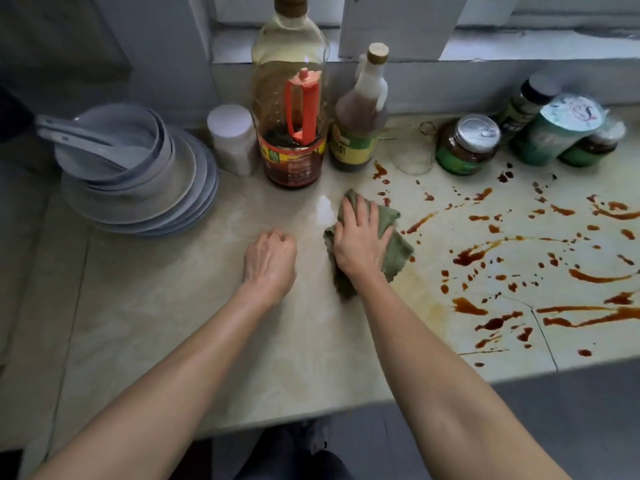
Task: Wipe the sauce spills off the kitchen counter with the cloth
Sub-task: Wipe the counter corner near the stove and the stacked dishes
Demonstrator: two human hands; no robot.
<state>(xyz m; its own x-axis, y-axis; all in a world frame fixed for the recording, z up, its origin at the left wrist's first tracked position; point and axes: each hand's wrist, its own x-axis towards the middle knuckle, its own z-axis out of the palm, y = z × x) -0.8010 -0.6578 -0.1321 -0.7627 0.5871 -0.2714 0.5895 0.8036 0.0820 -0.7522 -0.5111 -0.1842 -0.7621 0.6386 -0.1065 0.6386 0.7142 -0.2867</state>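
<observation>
A crumpled green cloth [394,249] lies on the pale marble counter [194,306] near its middle. My right hand [358,239] presses flat on the cloth with straight, spread fingers. My left hand [272,259] rests on the bare counter to the left of the cloth, fingers curled into a loose fist and holding nothing. Brown sauce spills [519,271] streak and spot the counter's right half, starting just right of the cloth. A faint yellowish smear [420,299] shows below the cloth.
A stack of grey plates and bowls with spoons [135,171] stands at the left. A big oil bottle [291,98], a white jar [233,140] and a sauce bottle [360,123] line the back. Several jars [467,145] crowd the back right. The counter's front edge [519,375] is near.
</observation>
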